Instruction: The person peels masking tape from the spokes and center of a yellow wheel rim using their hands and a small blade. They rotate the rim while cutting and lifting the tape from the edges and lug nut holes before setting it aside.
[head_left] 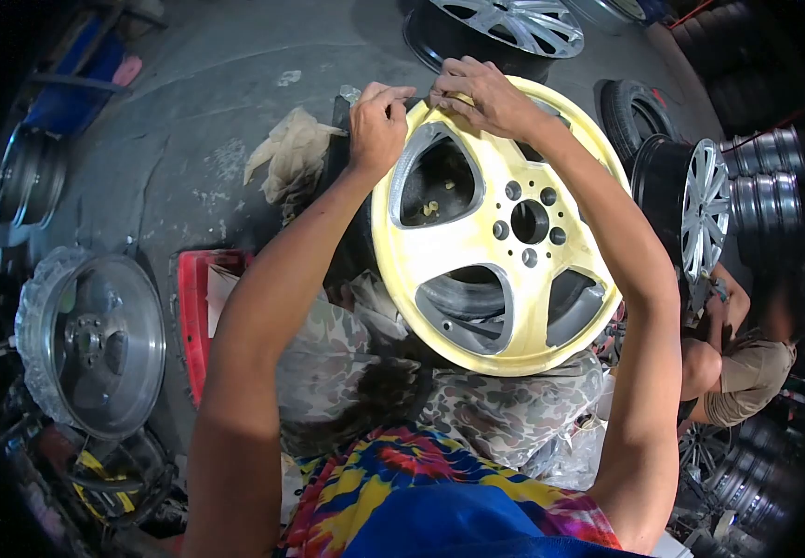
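A pale yellow wheel rim (458,249) with wide spokes and grey-edged openings stands tilted in front of me, by my camouflage-covered legs. My left hand (379,128) is at its upper left edge, fingers curled and pinched together. My right hand (484,96) is bent over the top of the rim, its fingertips closed near the edge, close to the left hand. What lies between the fingers of either hand is too small or hidden to make out. Small yellowish bits (430,207) show through the upper left opening.
A crumpled beige cloth (293,153) lies left of the rim, with a red tray (195,321) below it. A plastic-wrapped wheel (110,344) stands far left. Another wheel (514,28) lies ahead; a tire (633,112) and silver wheel (705,209) are right. A person (746,372) crouches at right.
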The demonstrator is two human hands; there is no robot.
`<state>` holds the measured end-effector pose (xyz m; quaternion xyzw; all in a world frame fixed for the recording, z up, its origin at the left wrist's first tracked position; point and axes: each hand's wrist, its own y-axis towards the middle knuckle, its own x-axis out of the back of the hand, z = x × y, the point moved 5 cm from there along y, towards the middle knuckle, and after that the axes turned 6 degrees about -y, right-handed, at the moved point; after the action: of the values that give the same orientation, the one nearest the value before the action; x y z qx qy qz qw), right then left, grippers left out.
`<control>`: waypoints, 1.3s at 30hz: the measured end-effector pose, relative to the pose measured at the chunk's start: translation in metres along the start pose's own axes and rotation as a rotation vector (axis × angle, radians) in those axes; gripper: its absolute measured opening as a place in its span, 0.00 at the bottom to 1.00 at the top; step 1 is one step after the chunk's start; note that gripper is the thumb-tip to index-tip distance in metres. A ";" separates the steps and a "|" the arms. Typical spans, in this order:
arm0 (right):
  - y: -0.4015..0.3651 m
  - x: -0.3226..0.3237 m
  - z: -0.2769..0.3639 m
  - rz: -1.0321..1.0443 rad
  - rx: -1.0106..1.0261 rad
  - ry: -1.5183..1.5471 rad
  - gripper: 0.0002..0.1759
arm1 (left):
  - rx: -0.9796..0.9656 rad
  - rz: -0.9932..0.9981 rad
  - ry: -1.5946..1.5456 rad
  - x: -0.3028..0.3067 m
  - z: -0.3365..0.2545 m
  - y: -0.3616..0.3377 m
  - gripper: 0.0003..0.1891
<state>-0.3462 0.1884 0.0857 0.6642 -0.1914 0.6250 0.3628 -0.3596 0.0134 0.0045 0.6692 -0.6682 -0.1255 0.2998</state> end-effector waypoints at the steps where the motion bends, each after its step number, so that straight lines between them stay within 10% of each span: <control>1: 0.004 0.000 0.003 0.012 0.028 -0.025 0.08 | 0.020 -0.015 -0.046 0.000 0.001 0.000 0.08; 16: 0.009 -0.007 0.006 0.040 0.143 -0.057 0.11 | 0.261 0.061 0.143 0.002 0.003 0.001 0.24; 39: 0.008 -0.020 0.006 0.173 -0.101 -0.140 0.10 | 0.229 0.066 0.147 -0.004 0.012 -0.001 0.17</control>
<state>-0.3504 0.1750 0.0679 0.6682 -0.3039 0.5956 0.3263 -0.3662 0.0148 -0.0066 0.6840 -0.6762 0.0108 0.2735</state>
